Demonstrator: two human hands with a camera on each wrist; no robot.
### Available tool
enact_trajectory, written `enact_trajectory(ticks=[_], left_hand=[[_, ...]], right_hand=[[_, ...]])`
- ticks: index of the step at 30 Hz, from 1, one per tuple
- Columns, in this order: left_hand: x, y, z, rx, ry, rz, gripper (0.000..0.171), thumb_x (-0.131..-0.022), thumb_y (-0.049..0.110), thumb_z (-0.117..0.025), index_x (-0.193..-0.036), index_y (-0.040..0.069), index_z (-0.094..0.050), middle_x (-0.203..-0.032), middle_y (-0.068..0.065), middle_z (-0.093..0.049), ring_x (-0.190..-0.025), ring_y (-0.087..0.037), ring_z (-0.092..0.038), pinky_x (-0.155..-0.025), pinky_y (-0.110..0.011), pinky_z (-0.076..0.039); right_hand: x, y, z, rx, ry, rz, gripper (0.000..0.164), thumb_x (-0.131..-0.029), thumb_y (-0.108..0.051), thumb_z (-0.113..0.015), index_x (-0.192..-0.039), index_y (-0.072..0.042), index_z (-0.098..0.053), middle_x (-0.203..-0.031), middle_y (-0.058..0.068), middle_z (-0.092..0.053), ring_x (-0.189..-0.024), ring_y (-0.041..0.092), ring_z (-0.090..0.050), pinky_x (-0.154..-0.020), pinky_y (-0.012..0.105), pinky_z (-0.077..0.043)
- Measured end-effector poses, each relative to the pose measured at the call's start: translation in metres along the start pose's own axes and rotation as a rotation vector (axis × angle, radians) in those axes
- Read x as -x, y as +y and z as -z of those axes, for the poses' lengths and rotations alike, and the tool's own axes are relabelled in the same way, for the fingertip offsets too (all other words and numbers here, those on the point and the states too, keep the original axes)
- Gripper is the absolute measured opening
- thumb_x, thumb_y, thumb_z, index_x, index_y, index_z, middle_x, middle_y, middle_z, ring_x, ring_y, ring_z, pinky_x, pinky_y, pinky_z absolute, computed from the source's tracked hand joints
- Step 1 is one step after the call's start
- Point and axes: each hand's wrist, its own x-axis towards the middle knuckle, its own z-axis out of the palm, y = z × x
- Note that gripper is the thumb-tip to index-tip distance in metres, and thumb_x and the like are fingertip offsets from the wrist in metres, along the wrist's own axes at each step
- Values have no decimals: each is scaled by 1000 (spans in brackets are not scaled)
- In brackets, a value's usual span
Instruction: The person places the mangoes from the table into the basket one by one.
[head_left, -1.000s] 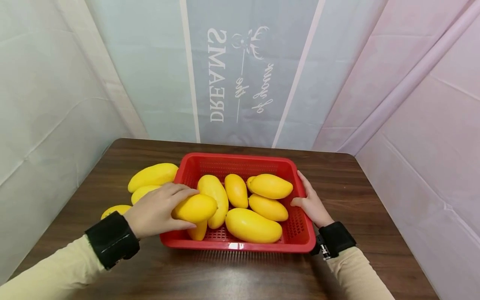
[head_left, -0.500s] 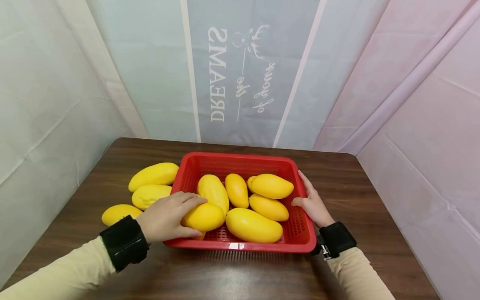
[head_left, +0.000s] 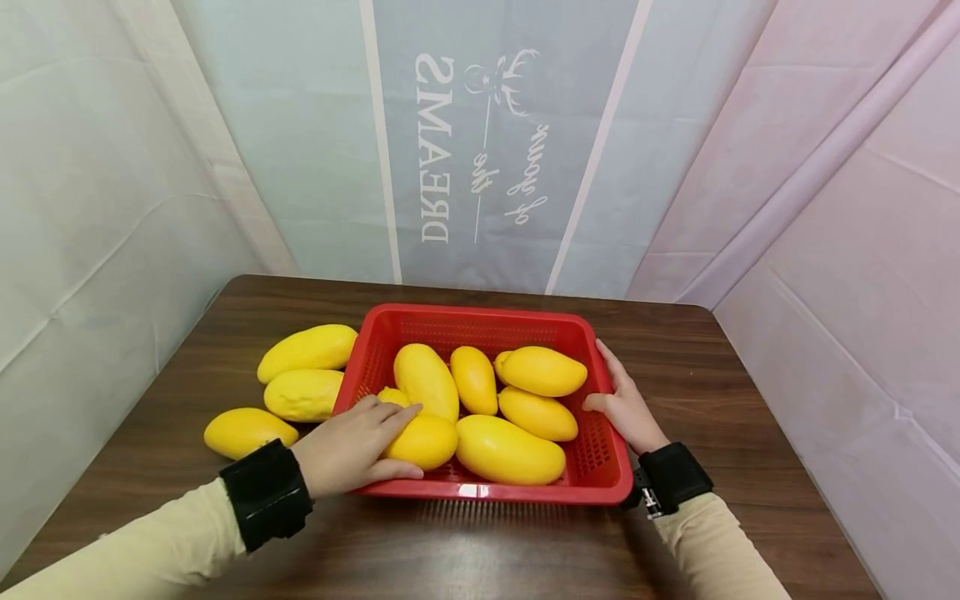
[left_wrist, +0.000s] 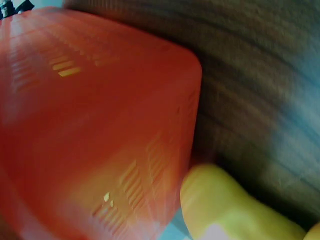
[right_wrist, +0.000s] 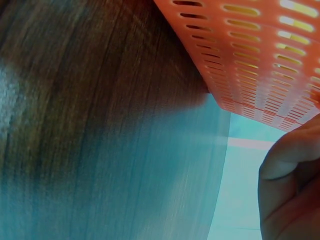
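Left hand grips mango inside red basket, toward near-left corner. Right hand grips basket's right edge.

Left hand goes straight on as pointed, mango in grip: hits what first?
Probably the large mango just right of the held mango, inside the red basket; any gap between them is hard to judge.

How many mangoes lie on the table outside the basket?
3, all left of the basket: the far mango, the middle mango, and the near mango by the left wrist strap. The basket or left hand may hide more.
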Motion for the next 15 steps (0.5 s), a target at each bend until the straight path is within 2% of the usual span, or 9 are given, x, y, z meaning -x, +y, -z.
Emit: enact_trajectory(ticks=[4,11,15], left_hand=[[-3,3,-3,0,-18,-10,86,-88,73,-46,-144,7,-50,-126,-8,-63,-115,-25,-52,-93,-40,-54],[-8,4,-3,-77,-64,-96,78,-94,63,-47,-146,4,-46,-130,-10,-54,-117,-24,-49,-97,-37,-52],[-7,5,-1,-77,-89,-106,75,-97,61,-44,-147,6,-45,-131,-9,-54,-116,-22,-49,-97,-37,-52]], right_hand=[[-1,1,0,-3,-1,1,92,-89,3,-52,-161,-27,-3,-158,21,-27,-133,47,-45,-94,53,-52],[0,1,0,1,-3,0,92,-88,2,-52,-161,-26,-2,-158,22,-26,-132,45,-46,-93,51,-53],[-1,2,0,5,-3,2,92,-88,3,-52,-161,-25,-2,-158,22,-26,-132,46,-46,-93,52,-53]])
